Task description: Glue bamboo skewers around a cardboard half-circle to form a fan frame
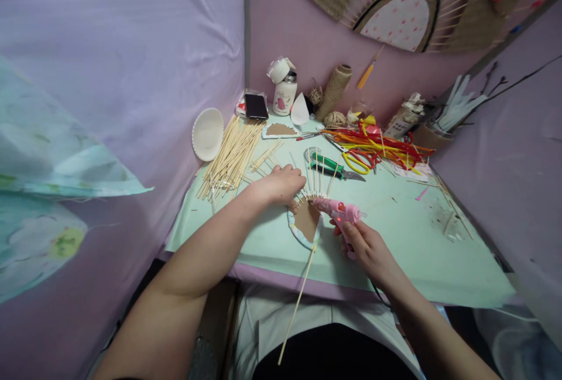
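Note:
My right hand is wrapped round the handle of a pink hot glue gun, its small light glowing red. The gun's nozzle rests at the curved edge of a brown cardboard half-circle with a pale fabric border. Thin wooden sticks fan out from that edge, and one longer stick runs from its lower corner past the table's front. My left hand lies over the left sticks with bent fingers, its thumb down at the cardboard's rim. What sits under its fingertips is hidden.
Loose wooden sticks lie left beside a white dish. Green-handled pruners, yellow-handled scissors and coloured pipe cleaners lie beyond the fan. A phone, white bottle and twine spool line the back.

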Motion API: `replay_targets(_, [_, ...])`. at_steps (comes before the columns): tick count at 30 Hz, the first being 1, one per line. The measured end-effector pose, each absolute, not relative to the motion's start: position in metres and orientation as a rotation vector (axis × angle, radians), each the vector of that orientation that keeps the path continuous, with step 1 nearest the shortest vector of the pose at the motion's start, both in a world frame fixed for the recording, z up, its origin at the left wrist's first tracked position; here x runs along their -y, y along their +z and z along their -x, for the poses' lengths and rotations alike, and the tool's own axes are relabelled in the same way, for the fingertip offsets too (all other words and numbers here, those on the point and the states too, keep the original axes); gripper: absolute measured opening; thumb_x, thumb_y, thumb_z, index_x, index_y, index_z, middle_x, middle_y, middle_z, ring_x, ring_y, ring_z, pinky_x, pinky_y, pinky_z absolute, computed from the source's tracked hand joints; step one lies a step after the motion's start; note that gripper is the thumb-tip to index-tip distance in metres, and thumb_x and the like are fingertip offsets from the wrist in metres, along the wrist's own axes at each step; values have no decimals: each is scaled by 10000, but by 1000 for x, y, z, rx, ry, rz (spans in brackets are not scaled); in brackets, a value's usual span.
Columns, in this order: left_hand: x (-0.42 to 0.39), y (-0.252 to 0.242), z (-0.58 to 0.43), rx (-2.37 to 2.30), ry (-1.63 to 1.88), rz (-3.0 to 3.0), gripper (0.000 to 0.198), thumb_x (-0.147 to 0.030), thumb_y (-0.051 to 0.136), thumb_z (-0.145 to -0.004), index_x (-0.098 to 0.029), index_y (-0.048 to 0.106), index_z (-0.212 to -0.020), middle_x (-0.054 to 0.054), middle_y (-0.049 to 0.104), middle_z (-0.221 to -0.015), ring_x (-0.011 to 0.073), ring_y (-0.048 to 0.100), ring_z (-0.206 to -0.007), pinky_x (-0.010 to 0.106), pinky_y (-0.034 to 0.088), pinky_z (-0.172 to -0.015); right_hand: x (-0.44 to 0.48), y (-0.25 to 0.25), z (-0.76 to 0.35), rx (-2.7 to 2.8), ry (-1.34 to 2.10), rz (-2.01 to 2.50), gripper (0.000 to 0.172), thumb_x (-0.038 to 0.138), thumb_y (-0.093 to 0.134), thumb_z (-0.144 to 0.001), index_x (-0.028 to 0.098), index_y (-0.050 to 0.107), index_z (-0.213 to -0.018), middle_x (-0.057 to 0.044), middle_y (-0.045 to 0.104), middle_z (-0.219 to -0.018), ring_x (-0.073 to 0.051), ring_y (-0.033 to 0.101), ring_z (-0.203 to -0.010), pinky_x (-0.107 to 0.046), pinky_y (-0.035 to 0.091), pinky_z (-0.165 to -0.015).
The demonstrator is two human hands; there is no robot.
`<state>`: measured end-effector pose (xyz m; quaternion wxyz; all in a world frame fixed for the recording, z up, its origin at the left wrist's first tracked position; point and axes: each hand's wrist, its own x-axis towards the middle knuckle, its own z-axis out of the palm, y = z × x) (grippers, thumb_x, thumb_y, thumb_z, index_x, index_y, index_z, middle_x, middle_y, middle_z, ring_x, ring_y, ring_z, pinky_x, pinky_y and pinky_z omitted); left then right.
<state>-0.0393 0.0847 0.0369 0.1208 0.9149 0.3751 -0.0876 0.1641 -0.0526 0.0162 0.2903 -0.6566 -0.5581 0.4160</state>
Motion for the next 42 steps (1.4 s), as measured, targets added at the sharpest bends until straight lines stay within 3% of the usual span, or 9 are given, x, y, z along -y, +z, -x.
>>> replay_targets(42, [-86,32,40,-1096,-225,-2705,469,-423,777,-741,-192,621,-1117,118,590,-1222,307,473,-1165,432,384,-938,52,15,-163,1532,1046,1723,539,671,429,-875,172,629,-848,-10,563,-569,-177,547,-535,-300,436,-543])
